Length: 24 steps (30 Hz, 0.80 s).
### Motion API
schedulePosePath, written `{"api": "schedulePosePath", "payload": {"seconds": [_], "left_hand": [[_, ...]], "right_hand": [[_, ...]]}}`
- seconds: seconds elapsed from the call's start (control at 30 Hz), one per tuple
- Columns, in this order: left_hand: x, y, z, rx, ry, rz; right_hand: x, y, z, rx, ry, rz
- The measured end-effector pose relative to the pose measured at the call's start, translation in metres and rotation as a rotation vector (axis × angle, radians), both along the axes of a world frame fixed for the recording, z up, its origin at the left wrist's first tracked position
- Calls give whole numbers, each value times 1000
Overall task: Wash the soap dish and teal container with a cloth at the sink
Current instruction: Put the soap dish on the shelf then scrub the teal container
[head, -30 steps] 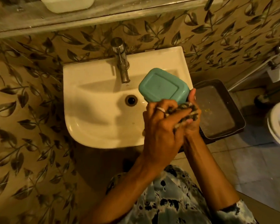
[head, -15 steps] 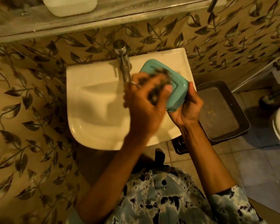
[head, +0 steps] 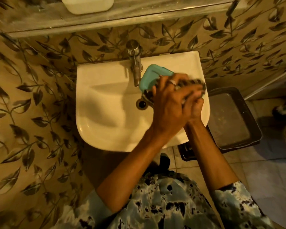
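The sink (head: 106, 116) is wall-mounted, with the tap (head: 136, 70) at rear centre and the drain (head: 141, 104) below the spout. No water flow is discernible. The container (head: 153, 75) is held tilted above the basin, just right of the spout. The left hand (head: 168, 103) covers the container's right portion, with its fingers curled round the cloth (head: 194, 82) and pressing it to the teal surface. One cloth end shows near the drain. The right hand (head: 196, 107) sits close behind the left with its fingers curled. What it grips is hidden and blurred and cannot be determined, though it probably supports the container from below. A dark tray (head: 229, 126) stands beside the sink on the right. Hazards: a wet, smooth container rubbed hard sideways may slip from its support and drop into the basin or onto the tray. A leftward stroke may strike the spout. The loose cloth end may snag on the tap. The soap dish cannot be identified in view.
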<state>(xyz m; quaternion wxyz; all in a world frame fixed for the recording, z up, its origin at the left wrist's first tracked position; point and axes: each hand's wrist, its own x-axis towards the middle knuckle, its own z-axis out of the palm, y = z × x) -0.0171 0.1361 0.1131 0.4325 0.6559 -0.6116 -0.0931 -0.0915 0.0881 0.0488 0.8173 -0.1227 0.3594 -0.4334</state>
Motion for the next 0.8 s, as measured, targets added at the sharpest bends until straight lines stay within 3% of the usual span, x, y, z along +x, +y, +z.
{"api": "schedulePosePath", "payload": {"seconds": [0.1,0.17,0.27,0.37,0.53,0.7,0.8], "left_hand": [[7,4,-11,-33,-158,-10],[25,-6,-12,-40,-48,48],[56,-33,-12,95,211,313],[69,-49,-20,196,335,406],[41,-35,-41,258,157,365],[4,-15,-47,102,-18,146],[38,-33,-46,141,25,171]], "right_hand": [[7,9,1,12,-36,-19],[10,9,-1,-23,-179,-2],[14,9,2,-79,-171,89],[15,6,-6,-48,-155,90],[15,-4,-14,-26,-113,28],[13,-14,-13,-79,-159,-25],[7,-16,-14,-61,-187,28]]}}
